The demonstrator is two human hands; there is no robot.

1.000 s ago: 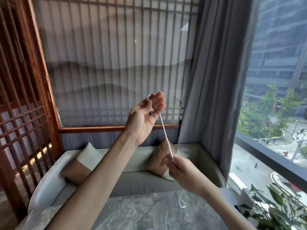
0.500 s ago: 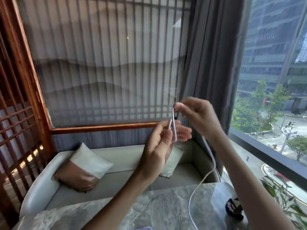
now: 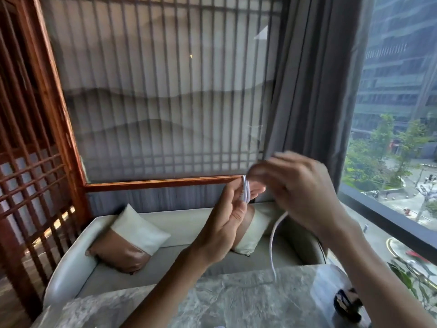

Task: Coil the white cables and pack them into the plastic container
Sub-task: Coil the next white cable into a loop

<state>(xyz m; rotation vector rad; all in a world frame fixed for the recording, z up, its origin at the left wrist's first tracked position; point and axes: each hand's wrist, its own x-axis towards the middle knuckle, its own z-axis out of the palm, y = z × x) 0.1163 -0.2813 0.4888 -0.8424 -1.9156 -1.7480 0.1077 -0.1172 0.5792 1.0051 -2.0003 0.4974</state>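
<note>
Left grip [image 3: 227,223] pinches the white cable [image 3: 246,191] loops; right grip [image 3: 300,190] is blurred, I can't tell. Tugging the tail could spring loops free

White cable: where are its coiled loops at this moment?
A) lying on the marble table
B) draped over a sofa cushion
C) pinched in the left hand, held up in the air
C: the left hand pinches the looped white cable, raised well clear of the marble table.
</note>
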